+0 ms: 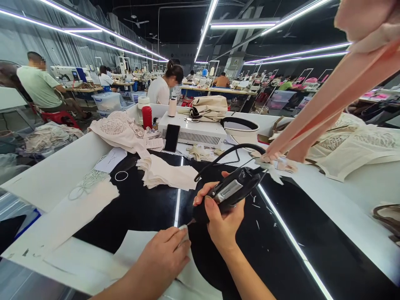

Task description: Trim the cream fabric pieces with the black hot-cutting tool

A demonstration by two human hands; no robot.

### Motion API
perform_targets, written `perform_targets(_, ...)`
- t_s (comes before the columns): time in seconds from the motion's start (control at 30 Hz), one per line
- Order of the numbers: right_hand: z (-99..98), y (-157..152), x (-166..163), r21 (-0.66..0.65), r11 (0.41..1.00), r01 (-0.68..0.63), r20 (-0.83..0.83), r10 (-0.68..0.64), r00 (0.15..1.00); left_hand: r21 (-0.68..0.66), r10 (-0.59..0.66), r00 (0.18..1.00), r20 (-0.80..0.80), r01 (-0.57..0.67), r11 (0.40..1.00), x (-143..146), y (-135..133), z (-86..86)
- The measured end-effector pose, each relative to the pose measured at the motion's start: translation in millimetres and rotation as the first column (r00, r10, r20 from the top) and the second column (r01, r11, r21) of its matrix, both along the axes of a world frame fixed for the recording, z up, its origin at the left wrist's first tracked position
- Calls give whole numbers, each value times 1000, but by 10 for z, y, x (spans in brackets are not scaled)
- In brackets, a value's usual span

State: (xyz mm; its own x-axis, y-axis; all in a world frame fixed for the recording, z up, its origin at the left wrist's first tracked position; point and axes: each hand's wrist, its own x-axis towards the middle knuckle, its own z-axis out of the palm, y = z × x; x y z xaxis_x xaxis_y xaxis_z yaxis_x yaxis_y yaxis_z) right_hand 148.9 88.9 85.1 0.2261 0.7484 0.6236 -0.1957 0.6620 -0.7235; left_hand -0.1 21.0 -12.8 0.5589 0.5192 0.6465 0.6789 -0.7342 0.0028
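Observation:
My right hand (pixel 225 216) is wrapped around a black corded power tool (pixel 233 191) with a silver plate on its side. The tool's lower end points down toward my left fingertips; its exact kind is unclear. My left hand (pixel 167 254) is closed in a pinch on the edge of a thin white sheet (pixel 136 241), close to the tool's tip. Whether that sheet is cloth or paper, I cannot tell. A stack of cream fabric pieces (pixel 165 173) lies just beyond the tool.
A phone (pixel 172 138) leans against a white vented box (pixel 193 131). Lace bras (pixel 114 125) lie at the left, and more cream garments (pixel 350 146) at the right. Peach straps (pixel 331 100) hang across the upper right. Small scraps (pixel 258 225) dot the black tabletop (pixel 290 250). Co-workers sit behind.

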Motion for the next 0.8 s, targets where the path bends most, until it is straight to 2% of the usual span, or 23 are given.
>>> perform_targets(0.23, -9, -7, 10, 3, 1000, -26, -35, 26, 999, 23, 12, 1000, -8, -12, 1000, 5, -4, 91)
perform_targets(0.8, -48, 8, -48, 6, 1000, -7, -12, 7, 1000, 42, 27, 999, 35, -28, 999, 35, 8, 111)
